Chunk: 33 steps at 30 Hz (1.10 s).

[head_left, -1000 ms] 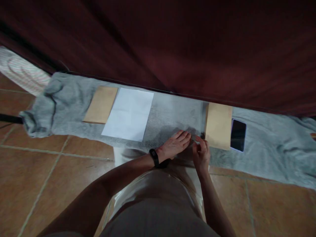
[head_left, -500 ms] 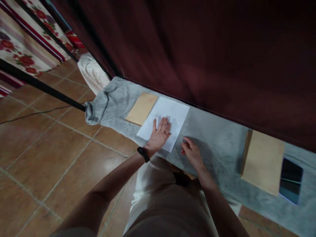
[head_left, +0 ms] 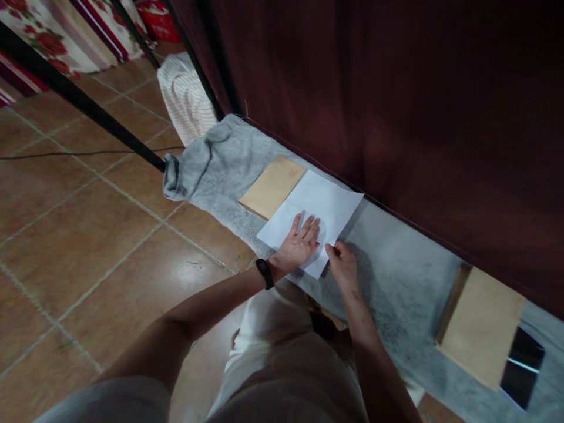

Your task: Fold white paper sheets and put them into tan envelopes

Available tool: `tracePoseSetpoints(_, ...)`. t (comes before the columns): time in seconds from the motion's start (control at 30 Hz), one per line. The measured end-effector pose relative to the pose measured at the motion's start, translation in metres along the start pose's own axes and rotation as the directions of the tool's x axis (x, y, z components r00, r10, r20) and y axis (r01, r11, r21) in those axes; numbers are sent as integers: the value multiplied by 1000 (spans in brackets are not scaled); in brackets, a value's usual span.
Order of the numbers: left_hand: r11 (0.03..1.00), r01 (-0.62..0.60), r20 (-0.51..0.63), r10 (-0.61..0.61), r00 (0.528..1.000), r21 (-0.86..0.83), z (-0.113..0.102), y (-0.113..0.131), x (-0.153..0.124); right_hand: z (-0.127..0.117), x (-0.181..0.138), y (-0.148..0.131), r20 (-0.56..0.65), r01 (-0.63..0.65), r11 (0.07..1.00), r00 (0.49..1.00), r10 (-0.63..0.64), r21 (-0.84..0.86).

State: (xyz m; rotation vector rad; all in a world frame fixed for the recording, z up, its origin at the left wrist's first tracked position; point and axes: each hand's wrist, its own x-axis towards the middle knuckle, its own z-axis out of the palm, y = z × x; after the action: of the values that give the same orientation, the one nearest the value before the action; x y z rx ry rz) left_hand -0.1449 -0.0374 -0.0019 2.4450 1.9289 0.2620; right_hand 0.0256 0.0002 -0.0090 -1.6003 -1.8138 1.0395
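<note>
A white sheet of paper (head_left: 328,200) lies on the grey cloth, partly over or against a tan envelope-like packet (head_left: 273,185) on its left. My left hand (head_left: 300,242) rests palm down on the sheet with its fingers spread, a black band on the wrist. At the sheet's right edge, my right hand (head_left: 343,261) pinches the paper between thumb and fingers, and that edge looks slightly raised. Some of the right hand's fingers are hidden beneath or behind it.
Grey cloth (head_left: 396,264) covers a long narrow surface. To the right lie a stack of tan packets (head_left: 489,323) and a dark phone-like device (head_left: 524,364). A dark red curtain (head_left: 374,88) hangs behind. A black pole (head_left: 88,106) crosses at left above the tiled floor (head_left: 110,235).
My right hand has moved left to the sheet's right edge and closed on it. The left hand stays spread on the paper. The camera view has shifted and turned slightly.
</note>
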Motion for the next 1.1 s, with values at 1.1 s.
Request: tracePoseSetpoints(1.1,952,-249,-48,244,969,-179,16,73,14,-105,-81,88,-315,-274,880,937,153,-389)
